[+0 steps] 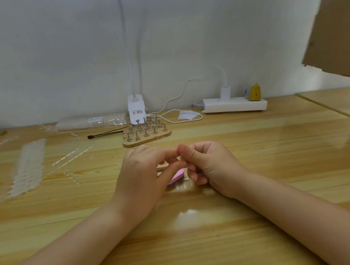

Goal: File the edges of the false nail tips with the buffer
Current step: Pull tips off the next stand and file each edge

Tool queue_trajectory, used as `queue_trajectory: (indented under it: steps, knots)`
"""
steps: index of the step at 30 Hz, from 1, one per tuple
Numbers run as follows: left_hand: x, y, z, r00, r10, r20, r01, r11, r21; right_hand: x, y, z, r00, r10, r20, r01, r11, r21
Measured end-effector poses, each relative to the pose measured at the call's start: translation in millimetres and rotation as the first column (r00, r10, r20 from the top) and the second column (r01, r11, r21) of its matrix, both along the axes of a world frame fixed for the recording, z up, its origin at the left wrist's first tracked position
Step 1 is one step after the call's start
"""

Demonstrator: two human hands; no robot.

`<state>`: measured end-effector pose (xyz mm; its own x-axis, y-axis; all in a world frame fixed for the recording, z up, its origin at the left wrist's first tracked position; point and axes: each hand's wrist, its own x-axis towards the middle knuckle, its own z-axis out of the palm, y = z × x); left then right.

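Observation:
My left hand [144, 175] is curled at the middle of the wooden table, closed over a pink and purple buffer [176, 177]. Only one end of the buffer pokes out below the thumb. My right hand [208, 163] meets it fingertip to fingertip, thumb and forefinger pinched together just above the buffer. The clear false nail tip in that pinch is almost wholly hidden. A strip of spare clear nail tips [26, 168] lies flat at the left.
Just beyond my hands stands a wooden stand with several metal nail holders [147, 133]. A black tool [104, 135], a bag of tips [90, 122], a lamp base [137, 111] and a power strip [234, 103] line the wall. Cardboard [336, 26] overhangs the right.

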<state>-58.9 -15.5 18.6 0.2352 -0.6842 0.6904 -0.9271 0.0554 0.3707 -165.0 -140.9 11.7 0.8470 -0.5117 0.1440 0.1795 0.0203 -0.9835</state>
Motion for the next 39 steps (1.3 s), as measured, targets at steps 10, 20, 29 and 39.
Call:
queue_trajectory:
  steps: [10,20,29,39]
  knots:
    - [19,-3,-2,0.936,0.351,0.042,-0.353,0.934,0.061,-11,1,11,0.903,-0.374,0.213,0.427,0.841,-0.332]
    - [24,-7,-8,0.865,0.5,-0.05,-0.454,0.82,0.348,-11,-2,-2,0.814,-0.577,-0.061,0.177,0.347,-0.921]
    - [13,-6,-9,0.93,0.35,-0.11,-0.311,0.912,0.267,-8,-9,0,0.713,-0.688,-0.132,0.057,0.244,-0.968]
    - [11,-5,-9,0.951,0.282,-0.126,-0.244,0.936,0.253,-5,-15,-2,0.697,-0.706,-0.12,0.056,0.221,-0.974]
